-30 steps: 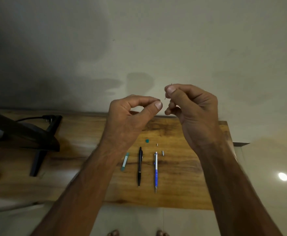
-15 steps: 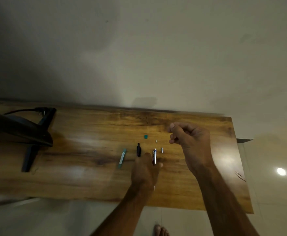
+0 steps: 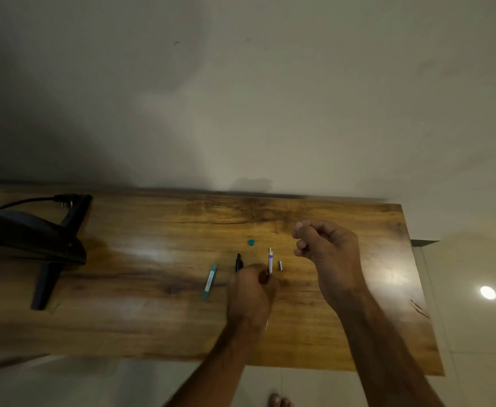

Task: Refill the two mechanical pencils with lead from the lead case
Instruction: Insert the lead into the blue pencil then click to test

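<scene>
My left hand [image 3: 251, 292] is closed around the middle of the blue and silver pencil [image 3: 270, 259]; its white end points away from me. Just left of it, only the top of the black pencil [image 3: 238, 261] shows past my knuckles. Further left on the wooden table [image 3: 152, 318] lies the teal lead case [image 3: 210, 281]. Its small teal cap [image 3: 251, 242] sits behind the pencils. A tiny metal cap [image 3: 280, 265] lies right of the blue pencil. My right hand [image 3: 326, 248] hovers above the table with thumb and fingers pinched; the lead itself is too thin to make out.
A black monitor stand [image 3: 41, 254] with a cable and plug [image 3: 64, 199] fills the table's left end. The wall runs directly behind the table. The table's right edge is near my right forearm, and toes [image 3: 279, 400] show on the floor below the front edge.
Both hands came down from in front of the wall to the table. My left hand closed on the blue pencil and raised its far end. My right hand kept its pinch on the lead.
</scene>
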